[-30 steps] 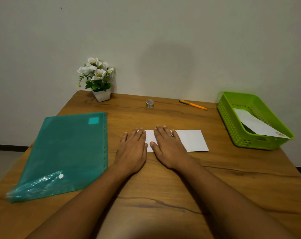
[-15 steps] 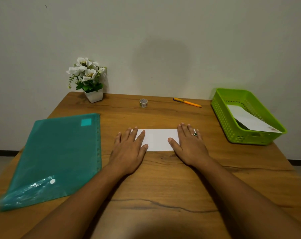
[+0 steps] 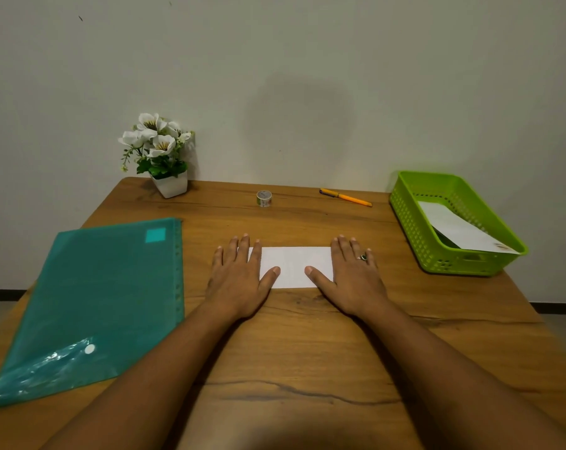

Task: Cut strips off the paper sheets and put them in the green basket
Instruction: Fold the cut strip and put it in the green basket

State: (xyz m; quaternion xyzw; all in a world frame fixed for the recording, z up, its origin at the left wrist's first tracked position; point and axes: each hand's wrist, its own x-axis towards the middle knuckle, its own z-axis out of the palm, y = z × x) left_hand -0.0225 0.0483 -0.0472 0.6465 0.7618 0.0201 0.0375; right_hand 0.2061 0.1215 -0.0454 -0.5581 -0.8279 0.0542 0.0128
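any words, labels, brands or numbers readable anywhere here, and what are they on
No text here can be read.
Tape roll: printed pattern, too small to read.
Sheet in the green basket: small coloured mark at its near corner, too blurred to read.
Teal folder: pale square label, looks blank.
White paper on the table: nothing printed shows.
Orange pen: no legible print.
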